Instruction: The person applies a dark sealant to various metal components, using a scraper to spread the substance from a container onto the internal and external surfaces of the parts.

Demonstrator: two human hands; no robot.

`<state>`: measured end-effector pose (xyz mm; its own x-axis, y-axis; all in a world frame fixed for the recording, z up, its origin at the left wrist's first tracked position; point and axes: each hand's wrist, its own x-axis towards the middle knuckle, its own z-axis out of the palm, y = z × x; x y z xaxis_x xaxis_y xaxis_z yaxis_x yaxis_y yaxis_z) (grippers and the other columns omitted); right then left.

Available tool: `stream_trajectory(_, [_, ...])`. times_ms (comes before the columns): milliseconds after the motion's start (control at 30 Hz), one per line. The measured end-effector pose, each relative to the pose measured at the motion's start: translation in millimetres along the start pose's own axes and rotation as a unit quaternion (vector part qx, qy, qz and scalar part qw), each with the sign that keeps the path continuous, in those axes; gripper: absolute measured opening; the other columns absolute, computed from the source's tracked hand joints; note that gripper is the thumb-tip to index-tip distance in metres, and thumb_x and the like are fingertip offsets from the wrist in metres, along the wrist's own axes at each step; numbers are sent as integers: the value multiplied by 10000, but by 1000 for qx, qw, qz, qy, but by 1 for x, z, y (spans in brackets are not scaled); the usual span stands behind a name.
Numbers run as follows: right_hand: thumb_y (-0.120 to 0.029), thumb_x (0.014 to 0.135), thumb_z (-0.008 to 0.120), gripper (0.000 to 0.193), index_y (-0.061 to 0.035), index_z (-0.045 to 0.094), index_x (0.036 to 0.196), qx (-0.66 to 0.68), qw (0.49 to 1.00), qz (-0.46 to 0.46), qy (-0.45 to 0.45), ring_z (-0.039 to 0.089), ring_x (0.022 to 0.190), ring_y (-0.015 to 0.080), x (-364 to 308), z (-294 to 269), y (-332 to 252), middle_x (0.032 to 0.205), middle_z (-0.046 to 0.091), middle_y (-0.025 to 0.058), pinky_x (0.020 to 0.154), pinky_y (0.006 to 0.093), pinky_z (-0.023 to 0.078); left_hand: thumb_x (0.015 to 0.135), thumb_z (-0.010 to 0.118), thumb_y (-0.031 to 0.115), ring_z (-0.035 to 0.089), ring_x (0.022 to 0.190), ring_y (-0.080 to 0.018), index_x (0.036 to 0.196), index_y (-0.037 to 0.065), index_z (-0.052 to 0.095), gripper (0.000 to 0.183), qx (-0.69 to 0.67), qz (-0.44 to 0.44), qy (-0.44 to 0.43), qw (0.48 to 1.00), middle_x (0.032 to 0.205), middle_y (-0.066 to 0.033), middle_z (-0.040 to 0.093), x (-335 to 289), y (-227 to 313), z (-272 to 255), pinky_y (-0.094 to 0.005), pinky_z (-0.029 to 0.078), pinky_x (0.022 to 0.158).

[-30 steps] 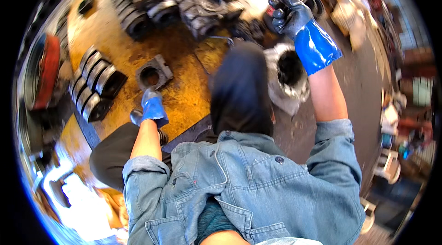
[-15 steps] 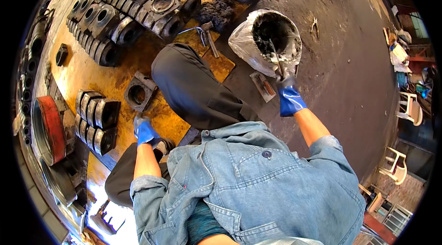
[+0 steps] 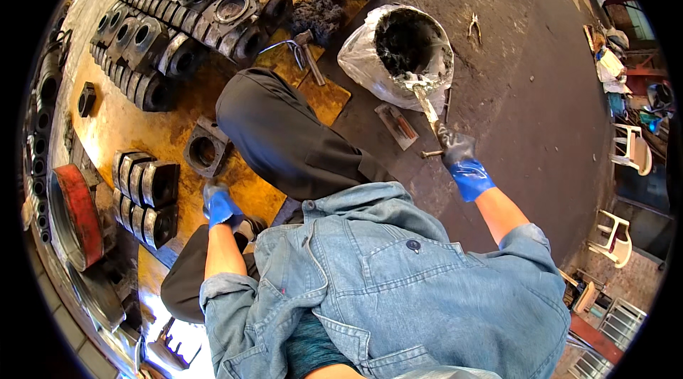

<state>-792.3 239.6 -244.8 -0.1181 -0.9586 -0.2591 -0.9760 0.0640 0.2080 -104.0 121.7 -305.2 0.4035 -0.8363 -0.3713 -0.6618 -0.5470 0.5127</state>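
My right hand point(image 3: 461, 155), in a blue and dark glove, is closed around a long flat-bladed scraping tool point(image 3: 425, 103). The pale smeared blade points to the near rim of a bucket point(image 3: 451, 69) lined with whitish plastic, with dark clumpy stuff inside. My left hand point(image 3: 219, 202), gloved alike, is low at the near edge of a square metal block point(image 3: 191, 153) with a round hole. Its fingertips seem closed on that edge, though they are partly hidden. A flat trowel point(image 3: 396, 126) lies on the floor between my right hand and my knee.
Rows of holed metal blocks point(image 3: 147, 36) stand at the far left. Curved-topped blocks point(image 3: 158, 183) stand by my left hand, near a red ring point(image 3: 77, 217). Beyond my knee lie a hammer point(image 3: 311, 59) and dark fibre point(image 3: 318, 12). Pliers point(image 3: 474, 28) lie right of the bucket.
My right hand has drawn back from the bucket toward me, and the tool's blade has come out of the dark stuff to the rim. My left hand stays by the block. The view has shifted slightly.
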Motion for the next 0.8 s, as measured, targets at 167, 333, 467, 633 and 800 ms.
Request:
stream_trajectory(167, [-102, 928, 575, 256, -101, 609, 1182, 435, 877, -13, 203, 672, 779, 220, -28, 7, 33, 915, 688, 95, 638, 377, 537, 849, 547, 66, 561, 651, -173, 1282, -25, 588, 444, -59, -31, -6, 998, 833, -108, 650, -6, 6, 9, -316, 445, 584])
stream_trajectory(333, [-292, 1037, 433, 298, -93, 556, 1222, 897, 347, 275, 6, 599, 669, 194, 39, -16, 25, 956, 695, 105, 572, 301, 474, 882, 559, 131, 620, 747, -267, 1281, 38, 611, 413, -8, 56, 46, 997, 919, -118, 708, -7, -11, 13, -357, 483, 659])
stream_trajectory(467, [-376, 1021, 393, 315, -176, 609, 1133, 909, 206, 363, -15, 625, 666, 192, 62, 11, 26, 1027, 732, 77, 523, 342, 473, 889, 567, 164, 632, 761, -286, 1288, 58, 604, 415, 4, 51, 47, 998, 934, -139, 706, 17, -30, 16, -368, 488, 659])
stream_trajectory(633, [-420, 984, 467, 334, -193, 634, 1164, 902, 242, 355, -36, 603, 616, 156, 10, 47, 46, 972, 745, 21, 505, 314, 438, 905, 559, 206, 655, 840, -333, 1267, 65, 613, 393, 87, 19, 43, 995, 964, -178, 702, 12, -22, 2, -409, 494, 699])
stream_trajectory(800, [-392, 989, 521, 332, -134, 621, 1173, 873, 319, 368, -32, 609, 593, 179, -29, 13, 82, 946, 736, 52, 488, 323, 470, 898, 575, 230, 653, 909, -295, 1136, 54, 640, 303, 115, 32, 51, 991, 990, -164, 690, -7, -28, 23, -393, 485, 701])
